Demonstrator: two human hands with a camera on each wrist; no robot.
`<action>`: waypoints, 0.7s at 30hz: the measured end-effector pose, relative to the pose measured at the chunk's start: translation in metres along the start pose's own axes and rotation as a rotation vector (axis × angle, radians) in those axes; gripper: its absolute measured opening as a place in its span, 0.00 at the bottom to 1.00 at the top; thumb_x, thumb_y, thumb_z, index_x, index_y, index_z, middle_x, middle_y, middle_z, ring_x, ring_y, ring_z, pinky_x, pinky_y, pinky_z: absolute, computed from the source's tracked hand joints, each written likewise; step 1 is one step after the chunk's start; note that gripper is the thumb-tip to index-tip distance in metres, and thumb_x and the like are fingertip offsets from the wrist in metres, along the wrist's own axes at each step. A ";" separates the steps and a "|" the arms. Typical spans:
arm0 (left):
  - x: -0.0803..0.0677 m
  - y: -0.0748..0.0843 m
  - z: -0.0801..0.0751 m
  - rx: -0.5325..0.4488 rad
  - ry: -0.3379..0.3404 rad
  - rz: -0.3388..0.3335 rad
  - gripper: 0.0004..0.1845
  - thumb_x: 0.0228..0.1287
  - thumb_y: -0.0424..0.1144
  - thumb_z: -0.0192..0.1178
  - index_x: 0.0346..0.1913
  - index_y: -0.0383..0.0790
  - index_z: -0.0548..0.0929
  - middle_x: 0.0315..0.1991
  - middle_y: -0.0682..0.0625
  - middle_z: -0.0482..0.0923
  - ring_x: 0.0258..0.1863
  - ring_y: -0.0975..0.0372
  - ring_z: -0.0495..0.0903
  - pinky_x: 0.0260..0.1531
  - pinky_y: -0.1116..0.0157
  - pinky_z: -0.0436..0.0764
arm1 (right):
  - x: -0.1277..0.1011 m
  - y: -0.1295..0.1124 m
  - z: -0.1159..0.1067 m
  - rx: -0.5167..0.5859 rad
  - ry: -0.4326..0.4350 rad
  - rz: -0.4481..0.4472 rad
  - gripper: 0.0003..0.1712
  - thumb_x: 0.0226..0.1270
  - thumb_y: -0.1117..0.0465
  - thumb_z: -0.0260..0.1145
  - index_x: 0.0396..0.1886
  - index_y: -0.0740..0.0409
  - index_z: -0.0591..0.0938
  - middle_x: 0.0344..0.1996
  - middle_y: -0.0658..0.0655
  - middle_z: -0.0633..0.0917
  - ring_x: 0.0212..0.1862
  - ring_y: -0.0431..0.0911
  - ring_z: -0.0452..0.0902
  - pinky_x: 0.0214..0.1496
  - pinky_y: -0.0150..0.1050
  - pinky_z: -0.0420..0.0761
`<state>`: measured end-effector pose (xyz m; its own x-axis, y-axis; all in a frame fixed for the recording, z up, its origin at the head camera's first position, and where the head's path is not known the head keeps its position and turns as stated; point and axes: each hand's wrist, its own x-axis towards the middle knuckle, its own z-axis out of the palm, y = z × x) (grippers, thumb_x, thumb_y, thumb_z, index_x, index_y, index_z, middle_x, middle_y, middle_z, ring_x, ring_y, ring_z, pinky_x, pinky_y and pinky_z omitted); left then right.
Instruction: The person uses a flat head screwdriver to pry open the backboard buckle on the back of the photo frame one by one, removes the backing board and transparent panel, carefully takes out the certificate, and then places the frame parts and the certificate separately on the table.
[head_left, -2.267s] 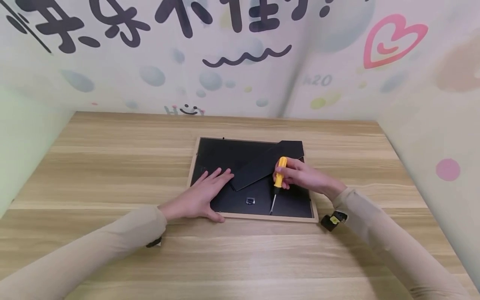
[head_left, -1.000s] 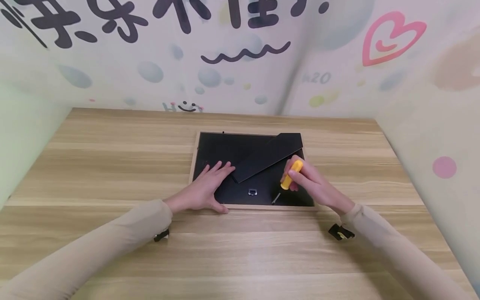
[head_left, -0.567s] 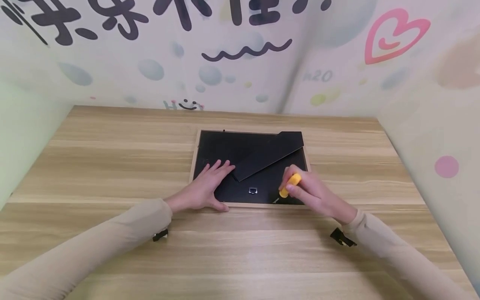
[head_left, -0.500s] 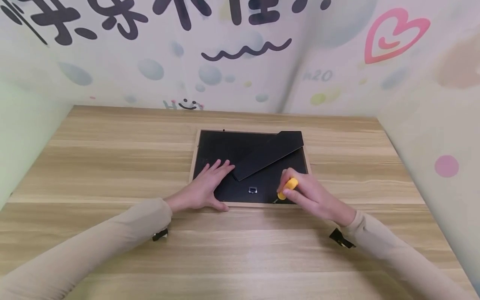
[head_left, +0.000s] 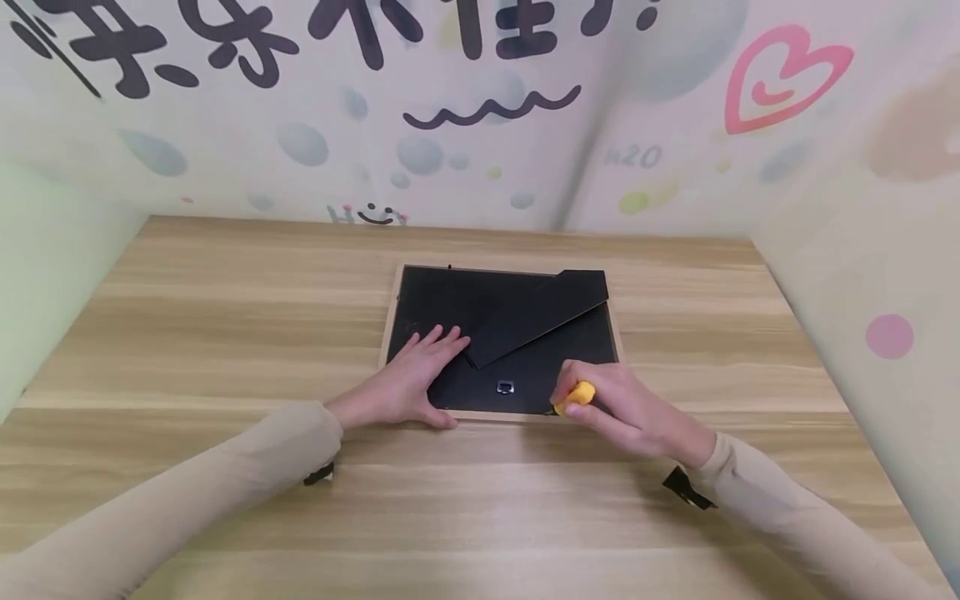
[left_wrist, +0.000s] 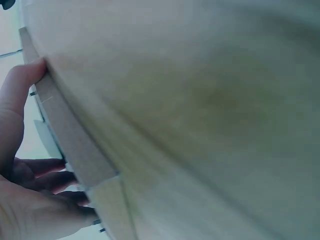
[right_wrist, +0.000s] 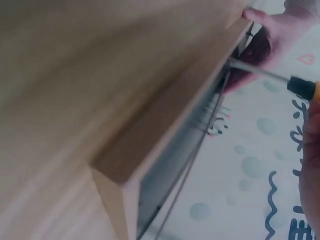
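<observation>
A picture frame (head_left: pixel 395 317) with a pale wood rim lies face down on the table, its black backing board (head_left: pixel 457 287) upward. Slanting across the board is a black stand leg (head_left: pixel 540 312); a small metal hanger (head_left: pixel 506 387) sits near the front. My left hand (head_left: pixel 408 383) rests spread on the board's left part, thumb on the front rim. My right hand (head_left: pixel 626 408) grips a screwdriver by its yellow handle (head_left: pixel 581 394), held low and slanted. In the right wrist view, the screwdriver's shaft (right_wrist: pixel 265 74) meets the rim's inner edge; its very tip is hidden.
The wood-grain table (head_left: pixel 465 508) runs back to a printed wall (head_left: pixel 465 167) with lettering and bubbles. A pale wall (head_left: pixel 862 275) borders the right side. Black wrist straps (head_left: pixel 686 487) show under both forearms.
My right hand has come down toward the front rim, and the screwdriver has tilted from nearly upright to low. My left hand stays in place on the board.
</observation>
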<state>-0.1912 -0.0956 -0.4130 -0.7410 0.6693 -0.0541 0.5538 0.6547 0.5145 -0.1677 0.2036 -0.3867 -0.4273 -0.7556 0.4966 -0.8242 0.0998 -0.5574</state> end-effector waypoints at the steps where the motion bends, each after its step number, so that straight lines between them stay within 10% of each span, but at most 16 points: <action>1: 0.000 0.001 0.000 0.004 -0.006 -0.001 0.56 0.43 0.47 0.78 0.71 0.26 0.58 0.72 0.31 0.52 0.72 0.40 0.47 0.67 0.40 0.47 | 0.000 0.000 -0.001 0.005 -0.009 0.012 0.04 0.73 0.59 0.55 0.39 0.53 0.76 0.31 0.46 0.79 0.30 0.35 0.73 0.33 0.25 0.72; 21: -0.027 0.023 0.015 0.077 0.035 -0.018 0.54 0.46 0.49 0.75 0.70 0.25 0.59 0.71 0.31 0.54 0.70 0.38 0.51 0.64 0.38 0.53 | -0.023 0.023 -0.040 0.130 0.329 0.334 0.06 0.64 0.80 0.55 0.37 0.70 0.75 0.31 0.60 0.83 0.21 0.46 0.73 0.22 0.32 0.77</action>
<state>-0.1530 -0.0929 -0.4124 -0.7635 0.6450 -0.0319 0.5666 0.6927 0.4462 -0.1915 0.2489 -0.3843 -0.7728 -0.4490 0.4485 -0.5776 0.2048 -0.7902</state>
